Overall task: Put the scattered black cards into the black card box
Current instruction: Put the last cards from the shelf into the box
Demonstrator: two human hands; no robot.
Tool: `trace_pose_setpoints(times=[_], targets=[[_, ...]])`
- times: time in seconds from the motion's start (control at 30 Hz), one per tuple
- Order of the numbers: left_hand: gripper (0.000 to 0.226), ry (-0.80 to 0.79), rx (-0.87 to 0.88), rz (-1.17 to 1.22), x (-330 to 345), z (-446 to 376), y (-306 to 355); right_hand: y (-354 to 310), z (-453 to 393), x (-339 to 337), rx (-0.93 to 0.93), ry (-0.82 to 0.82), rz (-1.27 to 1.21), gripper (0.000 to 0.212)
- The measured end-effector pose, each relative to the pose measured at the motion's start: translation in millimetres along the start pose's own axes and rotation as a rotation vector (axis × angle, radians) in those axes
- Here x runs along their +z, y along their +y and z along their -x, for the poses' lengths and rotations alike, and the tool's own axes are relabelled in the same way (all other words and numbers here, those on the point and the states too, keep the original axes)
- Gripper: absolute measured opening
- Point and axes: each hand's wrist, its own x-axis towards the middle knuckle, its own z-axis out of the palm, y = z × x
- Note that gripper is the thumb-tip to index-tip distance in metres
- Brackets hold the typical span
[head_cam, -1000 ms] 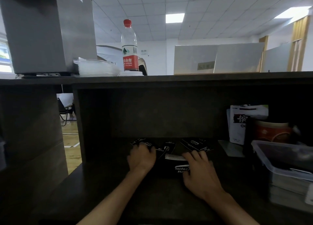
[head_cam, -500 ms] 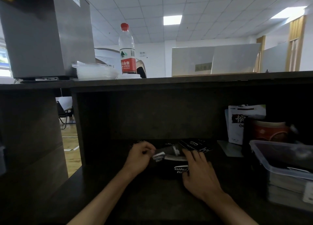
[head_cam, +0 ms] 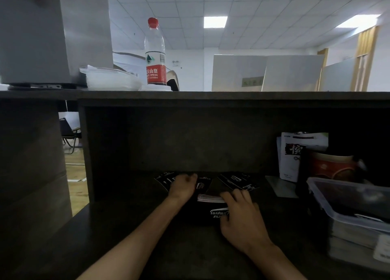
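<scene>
Pretty standard office space: white drop ceiling of square tiles (head_cam: pixel 263 9) with two lit rectangular light panels (head_cam: pixel 215 22), white walls, and a bit of light wooden floor (head_cam: pixel 76 170) showing at the left. Up front there's a dark grey-brown wooden surface (head_cam: pixel 126 248) with a recessed cubby, topped by a dark shelf ledge (head_cam: pixel 253 97). Grey-white partition boards (head_cam: pixel 268 72) stand further back, and vertical pale wood slats (head_cam: pixel 364 58) run up the right side. A black folding chair (head_cam: pixel 68 132) sits on the floor at the left.
</scene>
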Motion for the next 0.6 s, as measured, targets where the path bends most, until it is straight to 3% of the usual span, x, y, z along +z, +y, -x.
trace_pose_setpoints(times=[0.07, 0.13, 0.27, 0.37, 0.47, 0.6], targets=[[0.053, 0.116, -0.004, -0.420, 1, -11, -9, 0, -1, 0, 0.006, -0.007, 0.006, 0.058], [0.068, 0.082, -0.028, -0.614, 5, -13, -15, 1, -2, 1, 0.009, -0.005, 0.007, 0.057], [0.056, 0.083, -0.027, -0.540, 3, -19, -18, 1, -2, 2, 0.012, -0.008, 0.009, 0.056], [0.038, 0.071, -0.064, -0.323, -6, -19, -20, 0, -1, 1, 0.014, -0.008, 0.012, 0.055], [0.038, 0.046, -0.110, -0.129, -17, -17, -21, -1, 0, -1, 0.017, -0.012, 0.008, 0.054], [0.026, 0.077, -0.033, -0.178, -30, -6, -19, -1, 1, -2, 0.023, -0.008, 0.012, 0.055]])
